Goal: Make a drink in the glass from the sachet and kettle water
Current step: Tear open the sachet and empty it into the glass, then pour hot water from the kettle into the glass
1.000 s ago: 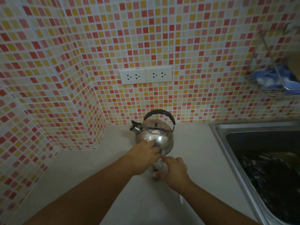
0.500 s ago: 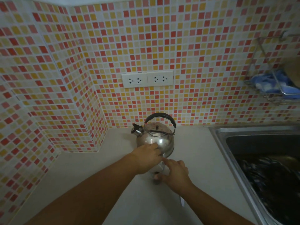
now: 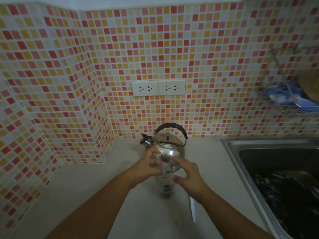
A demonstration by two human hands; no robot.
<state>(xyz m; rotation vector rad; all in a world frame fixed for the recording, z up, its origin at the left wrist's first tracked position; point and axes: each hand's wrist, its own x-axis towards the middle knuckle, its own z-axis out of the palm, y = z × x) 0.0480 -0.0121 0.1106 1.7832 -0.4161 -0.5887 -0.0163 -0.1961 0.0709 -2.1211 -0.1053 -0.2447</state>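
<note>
A steel kettle [image 3: 170,150] with a black handle stands at the back of the counter, against the tiled wall. Just in front of it is a clear glass [image 3: 165,188] with something dark at its bottom. My left hand [image 3: 147,167] and my right hand [image 3: 189,175] meet above the glass's mouth. Between their fingertips is a pale, blurred sachet [image 3: 163,169], hanging down towards the glass. The hands cover the kettle's lower front and the glass's rim.
A thin white strip [image 3: 192,210] lies on the pale counter [image 3: 96,195] right of the glass. A steel sink [image 3: 234,152] with dark contents fills the right side. Above the sink hangs a wire rack [image 3: 291,107] with blue items. Twin sockets [image 3: 158,87] sit on the wall.
Both hands have risen a little above the glass and their fingers have spread around the sachet. The glass now shows below them. The view has tilted upward.
</note>
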